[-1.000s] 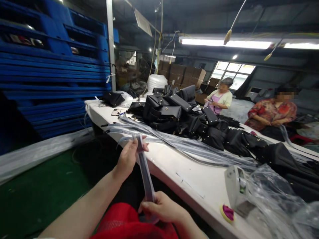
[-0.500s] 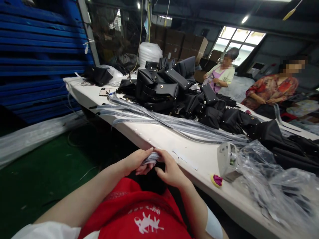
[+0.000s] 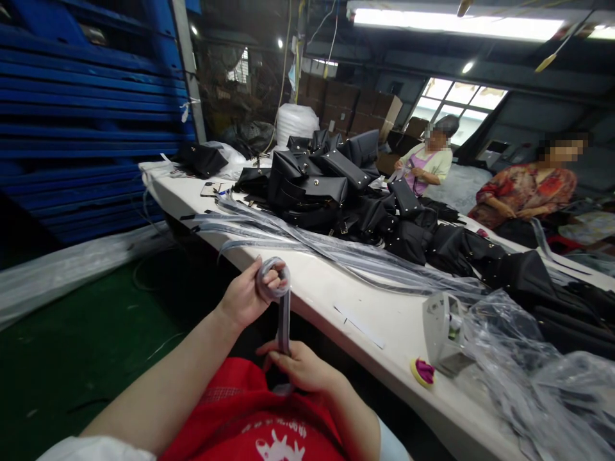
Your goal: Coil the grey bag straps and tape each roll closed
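Observation:
A dark strap in clear plastic wrap (image 3: 284,320) is coiled around the fingers of my left hand (image 3: 247,293), which is closed and raised at the table's front edge. From the coil its loose length hangs down to my right hand (image 3: 300,363), lower and close to my red apron. There the thumb and fingers pinch the strap. Below my right hand the strap's far end is mostly hidden. Several similar wrapped straps (image 3: 317,246) lie lengthwise across the white table (image 3: 331,288), beyond my hands.
Black bags (image 3: 312,189) are heaped behind the straps. A tape dispenser (image 3: 442,330), a yellow-and-purple round item (image 3: 423,372) and crumpled clear plastic (image 3: 519,346) are on the right. A phone (image 3: 210,189) lies at the far left. Two people work across the table. Blue pallets (image 3: 96,121) stand left.
My hands were together around the wrapped strap. Now the left has risen with the coil around its fingers, and the right has dropped, with a length of strap between them. The view has tilted up.

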Available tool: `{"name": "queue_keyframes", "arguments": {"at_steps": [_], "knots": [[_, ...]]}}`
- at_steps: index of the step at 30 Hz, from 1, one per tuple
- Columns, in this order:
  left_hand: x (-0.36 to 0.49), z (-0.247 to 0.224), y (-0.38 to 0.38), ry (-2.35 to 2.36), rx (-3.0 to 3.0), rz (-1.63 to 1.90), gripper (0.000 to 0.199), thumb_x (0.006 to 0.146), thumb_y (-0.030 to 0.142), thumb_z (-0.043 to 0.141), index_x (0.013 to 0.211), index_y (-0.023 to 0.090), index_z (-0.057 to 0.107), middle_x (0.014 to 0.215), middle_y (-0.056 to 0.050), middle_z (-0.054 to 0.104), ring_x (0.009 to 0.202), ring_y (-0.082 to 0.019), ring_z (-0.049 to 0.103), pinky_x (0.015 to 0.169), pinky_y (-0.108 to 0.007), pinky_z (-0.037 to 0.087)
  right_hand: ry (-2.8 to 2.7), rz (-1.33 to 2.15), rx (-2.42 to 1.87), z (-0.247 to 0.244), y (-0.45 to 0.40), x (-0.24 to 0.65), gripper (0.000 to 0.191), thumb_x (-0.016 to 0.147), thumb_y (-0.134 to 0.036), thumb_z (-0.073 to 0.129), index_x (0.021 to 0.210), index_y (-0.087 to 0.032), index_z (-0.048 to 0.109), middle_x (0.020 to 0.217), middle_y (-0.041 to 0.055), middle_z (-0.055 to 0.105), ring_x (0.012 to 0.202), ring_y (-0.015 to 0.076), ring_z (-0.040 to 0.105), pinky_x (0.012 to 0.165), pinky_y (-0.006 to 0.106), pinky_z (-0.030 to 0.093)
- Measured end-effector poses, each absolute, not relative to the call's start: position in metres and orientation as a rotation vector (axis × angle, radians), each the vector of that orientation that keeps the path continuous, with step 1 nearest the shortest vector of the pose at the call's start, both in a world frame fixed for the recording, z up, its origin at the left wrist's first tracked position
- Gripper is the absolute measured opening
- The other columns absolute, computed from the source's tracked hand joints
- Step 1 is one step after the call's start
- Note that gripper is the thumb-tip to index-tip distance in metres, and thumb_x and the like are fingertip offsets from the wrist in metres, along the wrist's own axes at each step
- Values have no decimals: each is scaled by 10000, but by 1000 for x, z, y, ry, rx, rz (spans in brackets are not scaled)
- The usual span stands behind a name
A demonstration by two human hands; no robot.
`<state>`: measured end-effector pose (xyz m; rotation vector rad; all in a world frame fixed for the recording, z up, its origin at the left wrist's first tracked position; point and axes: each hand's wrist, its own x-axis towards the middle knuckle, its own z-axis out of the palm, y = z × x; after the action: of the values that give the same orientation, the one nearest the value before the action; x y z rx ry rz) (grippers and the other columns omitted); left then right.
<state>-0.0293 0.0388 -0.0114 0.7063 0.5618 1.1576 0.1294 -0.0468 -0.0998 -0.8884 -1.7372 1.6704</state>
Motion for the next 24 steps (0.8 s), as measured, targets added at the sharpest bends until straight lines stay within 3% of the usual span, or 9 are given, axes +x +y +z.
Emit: {"name": "queue_keyframes", "arguments": {"at_steps": [2,4,7,10,14,17,20,24], "knots": [[-24,-23,40,754,1089,1370,326,922,404,454,942,127,626,679,-20,581,726,-170,581,854,-318,453,-1693,1784,-821,-90,-52,135,395,889,-491,536,1086,-175,667,873,39,637,711,120,560,676,247,449],[-23,-37,35,910,1482,1400,256,834,411,594,848,160,648,748,-60,612,841,-231,579,872,-334,408,-1569,1800,-823,-77,-50,150,403,851,-508,582,1010,-152,684,781,30,627,592,101,534,574,227,429],[-25,-49,24,932,1967,1103,222,759,380,677,646,196,628,634,-44,571,658,-207,531,711,-301,375,-1439,1612,-933,-66,-34,177,424,823,-543,592,817,-126,671,610,3,560,497,95,478,515,229,398],[-27,-49,18,982,2169,796,378,796,451,627,509,209,575,500,-12,516,475,-147,424,534,-264,277,-1594,1366,-1181,-70,-14,190,427,852,-541,543,782,-137,660,628,24,589,571,136,535,594,274,441],[-28,-45,22,1017,1725,384,606,830,654,451,467,187,584,341,9,434,312,-115,351,407,-249,231,-1834,875,-1387,-78,-9,180,308,900,-407,504,1036,-179,661,1030,87,671,977,220,588,907,366,425],[-35,-43,27,861,1272,282,677,824,715,375,543,151,620,273,50,328,243,-98,270,372,-243,314,-1830,905,-1209,-70,-18,166,360,896,-325,508,1231,-201,558,1189,80,614,1064,213,560,946,351,413],[-48,-35,31,663,910,387,655,900,613,338,587,118,631,264,89,225,239,-64,209,439,-231,420,-1848,984,-1119,-62,-26,159,423,816,-284,614,1224,-202,539,1019,44,644,865,188,582,801,309,456],[-63,-13,38,485,603,603,622,972,470,264,649,86,632,287,105,187,253,-29,151,494,-191,455,-1794,1085,-1189,-72,-24,158,288,887,-351,536,1114,-178,577,773,2,598,682,140,529,678,273,426]]}}
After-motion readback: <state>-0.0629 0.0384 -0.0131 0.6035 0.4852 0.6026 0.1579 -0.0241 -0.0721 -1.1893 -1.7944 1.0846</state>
